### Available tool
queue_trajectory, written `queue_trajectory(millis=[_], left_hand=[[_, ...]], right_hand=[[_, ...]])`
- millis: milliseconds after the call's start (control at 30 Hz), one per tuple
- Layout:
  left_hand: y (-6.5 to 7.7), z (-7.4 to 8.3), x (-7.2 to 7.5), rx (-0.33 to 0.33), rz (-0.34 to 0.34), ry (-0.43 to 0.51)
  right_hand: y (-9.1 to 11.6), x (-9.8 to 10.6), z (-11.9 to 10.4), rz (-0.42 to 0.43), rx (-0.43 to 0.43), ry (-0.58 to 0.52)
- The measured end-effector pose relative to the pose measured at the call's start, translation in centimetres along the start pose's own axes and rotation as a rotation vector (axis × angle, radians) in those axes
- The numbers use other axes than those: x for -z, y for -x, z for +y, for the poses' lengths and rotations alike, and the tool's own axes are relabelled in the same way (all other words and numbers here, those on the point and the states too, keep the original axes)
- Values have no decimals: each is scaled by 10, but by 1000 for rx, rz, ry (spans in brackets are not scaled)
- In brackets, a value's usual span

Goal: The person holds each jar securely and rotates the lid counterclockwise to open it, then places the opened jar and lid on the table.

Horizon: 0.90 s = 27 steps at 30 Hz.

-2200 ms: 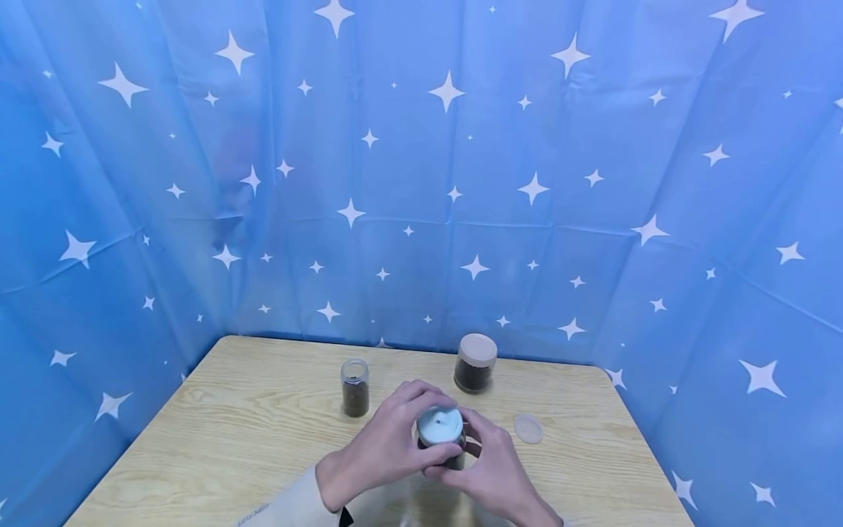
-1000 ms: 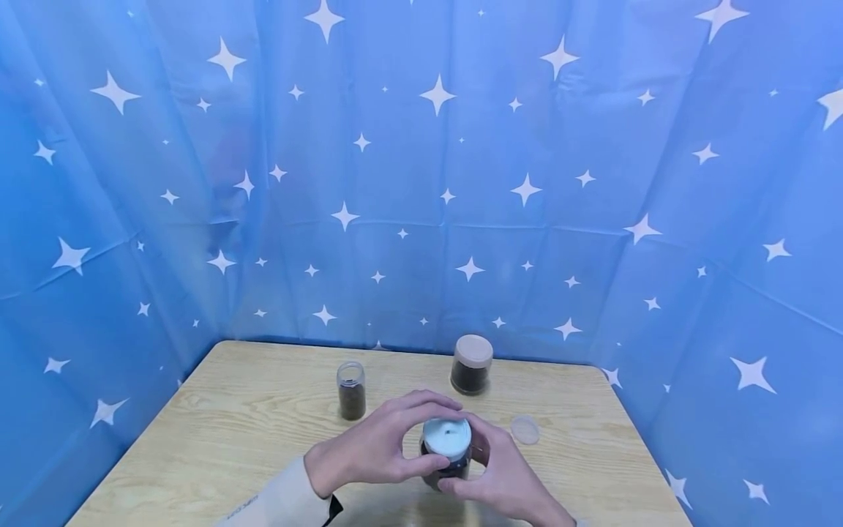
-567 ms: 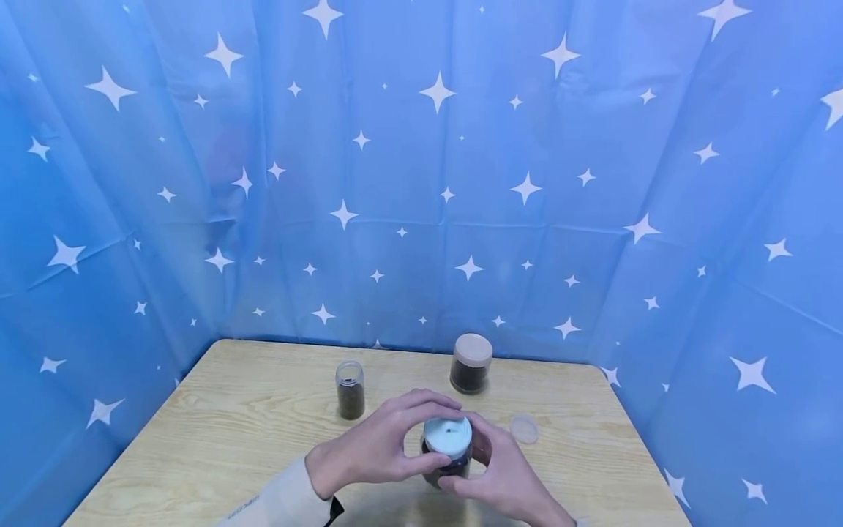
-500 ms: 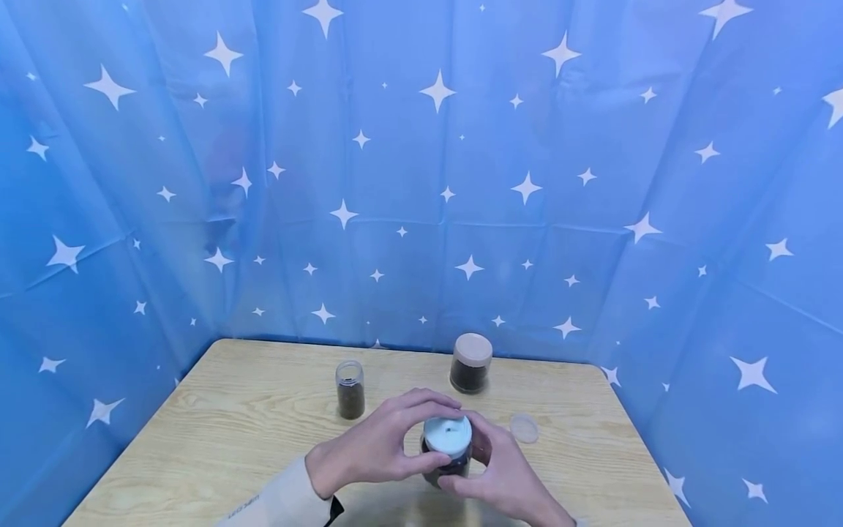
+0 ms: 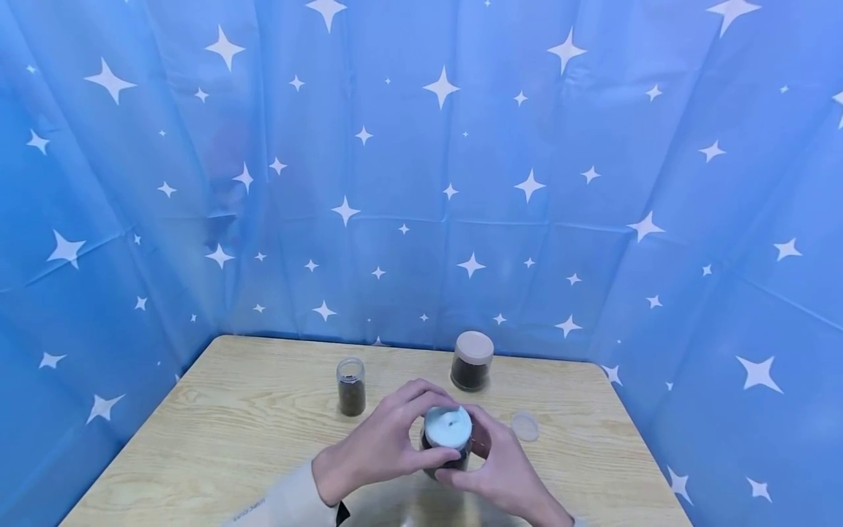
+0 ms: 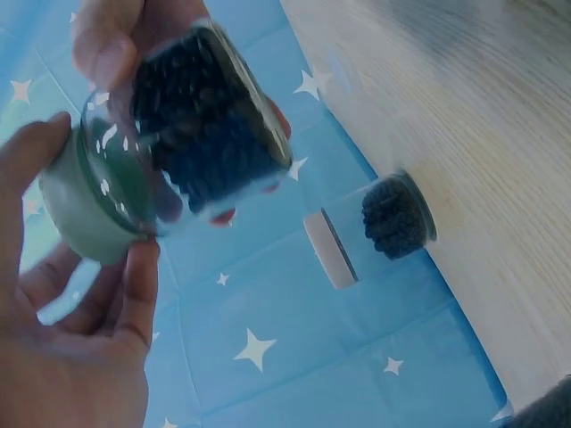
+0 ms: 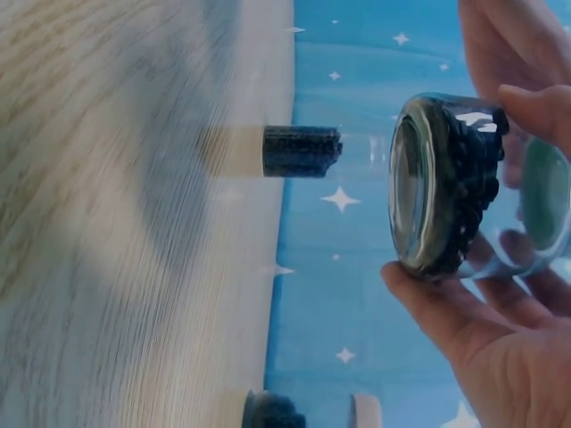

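A clear glass jar (image 6: 201,125) partly filled with dark, bean-like pieces is held above the table, topped by a pale mint-green lid (image 5: 448,427). My left hand (image 5: 391,435) grips the lid from the side, thumb near and fingers curving over the far edge. My right hand (image 5: 503,468) holds the jar's glass body, with fingers and thumb on opposite sides. In the right wrist view the jar's base faces the table, apart from it. Whether the lid is fully seated cannot be told.
On the wood-grain table (image 5: 263,424) stand a small lidless jar (image 5: 351,388) with dark contents and a wider jar (image 5: 472,362) with a beige lid. A clear round lid (image 5: 525,426) lies to the right. A blue starry curtain (image 5: 408,183) hangs behind.
Both hands have kept hold of the jar and lid, which shifted slightly right from the oldest frame. Since half a second ago, my left thumb and fingers have moved round the lid.
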<state>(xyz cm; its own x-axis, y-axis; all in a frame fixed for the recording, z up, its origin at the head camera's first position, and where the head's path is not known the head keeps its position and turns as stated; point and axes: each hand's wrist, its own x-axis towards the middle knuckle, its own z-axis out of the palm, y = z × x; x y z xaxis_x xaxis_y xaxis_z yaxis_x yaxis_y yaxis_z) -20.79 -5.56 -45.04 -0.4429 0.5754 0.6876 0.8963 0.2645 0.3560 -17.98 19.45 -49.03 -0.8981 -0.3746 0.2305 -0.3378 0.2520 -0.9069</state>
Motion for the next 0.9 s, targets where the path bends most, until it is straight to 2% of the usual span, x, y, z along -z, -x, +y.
queue_trajectory(millis=[133,300,900], left_hand=[[0,4,-4,45,47,-28],[1,6,-7,74,63,-37],[1,7,-9,68,62,-45]], right_hand=[[-1,-2,-2,20,-29,0],[0,-3,-3,33,-46,1],[2,-1,-3,32,-58,6]])
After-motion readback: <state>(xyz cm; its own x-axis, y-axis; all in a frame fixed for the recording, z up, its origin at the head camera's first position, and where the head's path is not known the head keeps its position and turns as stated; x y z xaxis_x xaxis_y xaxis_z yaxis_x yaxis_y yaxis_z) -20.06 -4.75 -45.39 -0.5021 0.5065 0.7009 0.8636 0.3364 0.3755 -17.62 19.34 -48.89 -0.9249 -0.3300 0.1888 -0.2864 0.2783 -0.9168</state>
